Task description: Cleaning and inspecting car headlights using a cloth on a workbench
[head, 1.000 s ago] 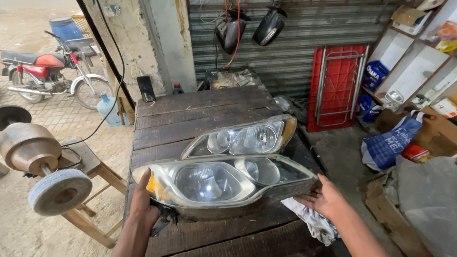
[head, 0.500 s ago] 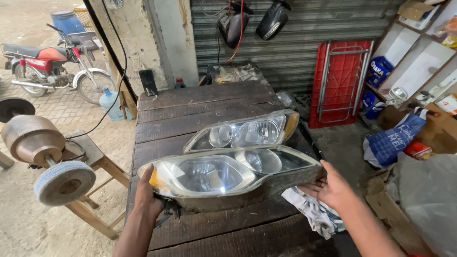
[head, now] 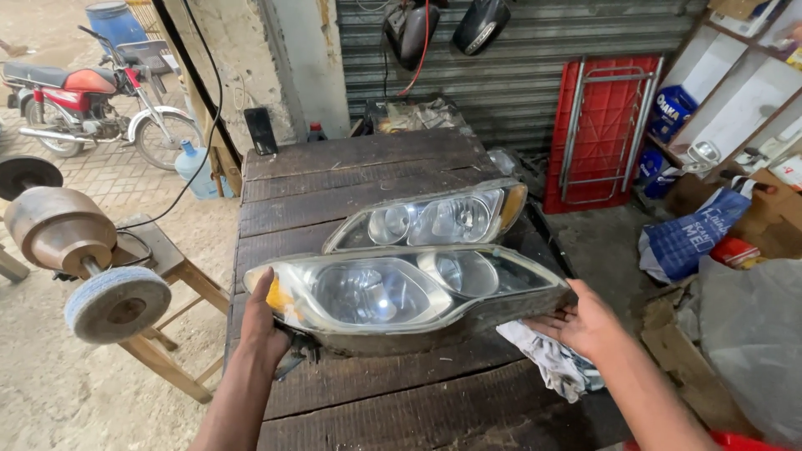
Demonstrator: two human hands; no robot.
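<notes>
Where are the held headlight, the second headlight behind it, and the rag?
held headlight [head: 393,292]: head view, on its clear lens.
second headlight [head: 430,219]: head view, on its lens centre.
rag [head: 547,361]: head view, on its crumpled cloth.

Clear-lensed headlight [head: 401,292], lens up, held level

Left hand [head: 261,327] and right hand [head: 585,321] hold a headlight [head: 401,292] over a wooden table [head: 359,167], a second headlight [head: 430,219] behind.

Soft daylight from the open left, faint lens glare, sharp focus, slight wide-angle bending at edges.
</notes>
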